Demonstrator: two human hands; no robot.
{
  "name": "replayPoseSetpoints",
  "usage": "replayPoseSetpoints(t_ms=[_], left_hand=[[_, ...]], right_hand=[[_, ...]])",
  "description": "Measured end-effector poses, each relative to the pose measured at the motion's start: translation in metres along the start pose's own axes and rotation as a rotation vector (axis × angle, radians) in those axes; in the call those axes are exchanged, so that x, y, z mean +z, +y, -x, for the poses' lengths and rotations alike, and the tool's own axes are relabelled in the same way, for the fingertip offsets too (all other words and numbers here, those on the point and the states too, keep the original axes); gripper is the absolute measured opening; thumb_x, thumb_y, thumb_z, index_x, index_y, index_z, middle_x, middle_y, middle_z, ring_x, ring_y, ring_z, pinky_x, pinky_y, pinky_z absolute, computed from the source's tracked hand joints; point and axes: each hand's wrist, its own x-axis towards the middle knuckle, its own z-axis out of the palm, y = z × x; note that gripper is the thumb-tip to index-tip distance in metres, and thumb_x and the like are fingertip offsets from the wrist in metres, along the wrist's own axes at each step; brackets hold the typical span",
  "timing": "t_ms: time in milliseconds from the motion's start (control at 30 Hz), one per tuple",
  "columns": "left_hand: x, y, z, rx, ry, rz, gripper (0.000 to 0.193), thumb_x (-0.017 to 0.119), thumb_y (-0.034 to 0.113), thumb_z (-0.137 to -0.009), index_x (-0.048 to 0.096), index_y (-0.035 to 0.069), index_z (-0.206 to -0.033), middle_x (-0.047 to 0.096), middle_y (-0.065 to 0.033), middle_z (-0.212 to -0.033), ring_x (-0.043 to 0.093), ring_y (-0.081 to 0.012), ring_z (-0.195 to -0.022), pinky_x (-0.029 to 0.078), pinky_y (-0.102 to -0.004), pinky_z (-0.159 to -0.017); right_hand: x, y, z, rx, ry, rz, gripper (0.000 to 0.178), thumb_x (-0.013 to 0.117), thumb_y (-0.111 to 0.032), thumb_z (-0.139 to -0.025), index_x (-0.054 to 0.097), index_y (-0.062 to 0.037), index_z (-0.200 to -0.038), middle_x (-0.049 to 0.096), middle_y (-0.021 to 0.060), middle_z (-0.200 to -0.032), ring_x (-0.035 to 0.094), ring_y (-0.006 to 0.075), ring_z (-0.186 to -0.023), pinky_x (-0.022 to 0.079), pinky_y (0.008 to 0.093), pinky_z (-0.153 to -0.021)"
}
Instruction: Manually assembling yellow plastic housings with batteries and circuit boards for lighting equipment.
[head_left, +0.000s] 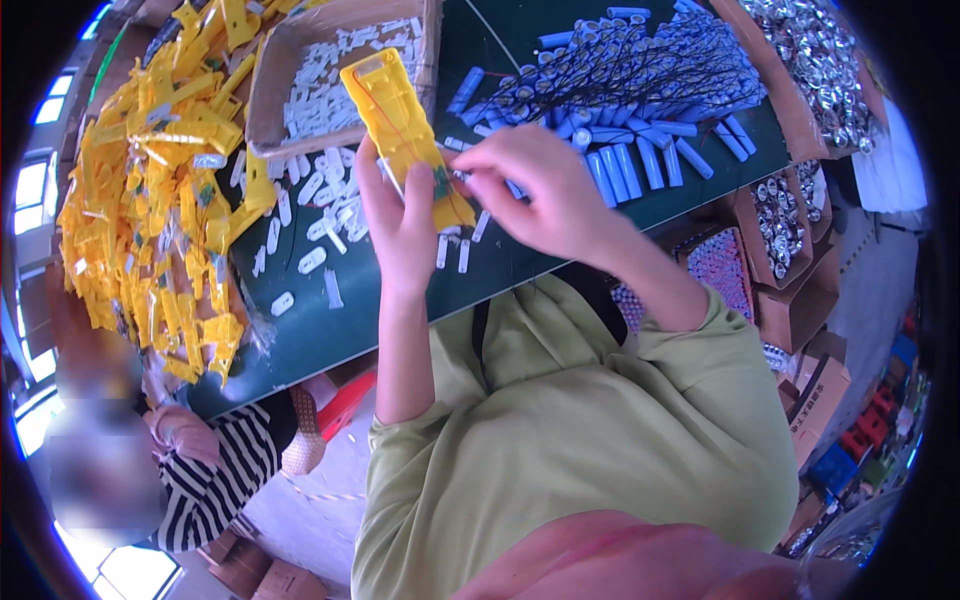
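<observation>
Held tilted above the green table (pixel 330 345) is a yellow plastic casing (pixel 392 100), its open inner side up. My left hand (pixel 403 225) grips its lower half, thumb across the front. A thin red wire runs along the inside, and a small green circuit board (pixel 441 180) sits near the lower end. My right hand (pixel 540 190) is closed in a pinch at the casing's right edge beside the board; what its fingertips hold is too small to make out. Small white plastic parts (pixel 325 205) lie scattered around and below the casing.
Yellow casings (pixel 150 220) are heaped at left. Behind my hands stands a carton (pixel 262 115) of white parts. Blue cylindrical batteries (pixel 620 172) with black wires are piled at right. Shiny reflectors (pixel 810 65) fill boxes farther right. Another person in striped clothing (pixel 225 465) is at lower left.
</observation>
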Motion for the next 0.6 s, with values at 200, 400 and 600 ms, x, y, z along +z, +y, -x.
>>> replayPoseSetpoints(t_ms=[200, 400, 600], left_hand=[[-0.008, 0.006, -0.004, -0.069, -0.259, -0.051, 0.053, 0.040, -0.003, -0.088, 0.020, 0.005, -0.137, 0.056, -0.0151, -0.100, 0.061, -0.0179, -0.075, 0.052, -0.0288, -0.064], [-0.023, -0.002, -0.010, -0.118, -0.252, 0.063, 0.054, 0.040, -0.001, -0.087, 0.020, 0.004, -0.137, 0.056, -0.0156, -0.098, 0.061, -0.0195, -0.075, 0.054, -0.0313, -0.066], [-0.024, -0.003, -0.012, -0.133, -0.260, 0.026, 0.055, 0.040, -0.001, -0.088, 0.019, 0.004, -0.138, 0.056, -0.0158, -0.098, 0.060, -0.0195, -0.074, 0.054, -0.0309, -0.062]], right_hand=[[-0.169, 0.148, -0.089, 0.482, -0.467, 0.718, 0.030, 0.057, -0.023, -0.084, 0.062, -0.0025, -0.106, 0.065, 0.0175, -0.096, 0.061, 0.0343, -0.091, 0.049, 0.0416, -0.078], [-0.165, 0.222, -0.117, 0.398, -1.074, 1.085, 0.023, 0.062, -0.021, -0.079, 0.065, -0.0024, -0.092, 0.065, 0.0182, -0.091, 0.062, 0.0339, -0.086, 0.050, 0.0423, -0.074], [-0.163, 0.192, -0.120, 0.267, -0.407, 0.570, 0.023, 0.056, -0.014, -0.083, 0.056, -0.0008, -0.102, 0.062, 0.0142, -0.070, 0.063, 0.0262, -0.068, 0.049, 0.0350, -0.061]])
